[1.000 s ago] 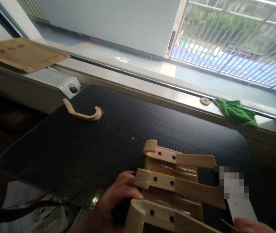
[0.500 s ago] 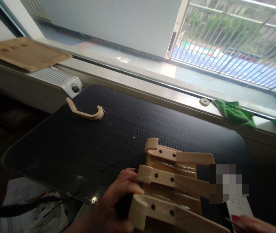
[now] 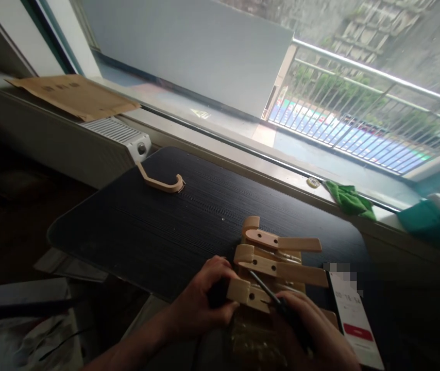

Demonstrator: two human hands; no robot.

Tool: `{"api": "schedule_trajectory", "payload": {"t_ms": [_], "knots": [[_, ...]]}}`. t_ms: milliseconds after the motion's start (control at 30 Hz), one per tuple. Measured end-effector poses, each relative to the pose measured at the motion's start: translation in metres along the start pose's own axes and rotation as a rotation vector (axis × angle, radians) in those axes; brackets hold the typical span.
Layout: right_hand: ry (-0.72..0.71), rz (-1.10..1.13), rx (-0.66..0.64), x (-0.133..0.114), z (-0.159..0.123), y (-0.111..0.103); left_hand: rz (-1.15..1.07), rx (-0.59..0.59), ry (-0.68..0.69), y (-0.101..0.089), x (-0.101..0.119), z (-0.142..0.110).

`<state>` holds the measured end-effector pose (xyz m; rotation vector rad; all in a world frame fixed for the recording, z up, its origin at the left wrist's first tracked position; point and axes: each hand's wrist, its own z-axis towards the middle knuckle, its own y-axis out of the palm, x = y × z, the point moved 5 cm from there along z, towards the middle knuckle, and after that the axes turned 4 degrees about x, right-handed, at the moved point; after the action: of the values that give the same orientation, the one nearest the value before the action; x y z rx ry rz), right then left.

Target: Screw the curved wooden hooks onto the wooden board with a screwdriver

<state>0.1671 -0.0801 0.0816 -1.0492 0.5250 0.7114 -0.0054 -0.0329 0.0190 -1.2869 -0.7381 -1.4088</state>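
A wooden rack (image 3: 277,260) with three hook-shaped arms lies on the black ribbed tabletop (image 3: 158,226), near its front edge. My left hand (image 3: 200,301) is closed round the curled end of the nearest arm (image 3: 249,293). My right hand (image 3: 312,330) is closed on a dark thin tool (image 3: 270,294), probably a screwdriver, whose tip points up and left onto the middle arm. A loose wooden hook (image 3: 161,182) lies alone at the table's far left.
A phone (image 3: 355,319) with a lit screen lies right of the rack. On the windowsill behind are a green cloth (image 3: 349,200), a small round object (image 3: 312,182), a teal item (image 3: 428,224) and cardboard (image 3: 73,95). A white radiator (image 3: 121,135) stands left; papers lie on the floor.
The view has pulled back and tilted up. My right hand has come in from the lower right edge with the tool and now rests over the rack. My left hand keeps its grip.
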Motion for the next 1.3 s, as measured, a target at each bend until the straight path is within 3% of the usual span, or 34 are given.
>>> {"api": "schedule_trajectory", "payload": {"t_ms": [300,633,867,1133,1233,1300], "knots": [[0.159,-0.126,-0.116,-0.006,0.003,0.020,0.046,0.011,0.020,0.001,-0.010,-0.004],[0.175,-0.257,-0.137,-0.014,0.005,0.025,0.050,0.059,0.058,0.001,-0.013,-0.006],[0.210,-0.315,-0.261,-0.001,0.006,0.032,0.063,0.083,0.074,0.002,-0.012,-0.006],[0.226,-0.306,-0.271,-0.003,0.009,0.032,0.121,0.179,0.096,-0.011,0.008,-0.026],[0.215,-0.312,-0.278,-0.007,0.010,0.031,0.311,0.315,0.251,-0.016,0.030,-0.048],[0.211,-0.321,-0.280,-0.009,0.011,0.030,0.411,0.272,0.388,-0.007,0.046,-0.060]]}}
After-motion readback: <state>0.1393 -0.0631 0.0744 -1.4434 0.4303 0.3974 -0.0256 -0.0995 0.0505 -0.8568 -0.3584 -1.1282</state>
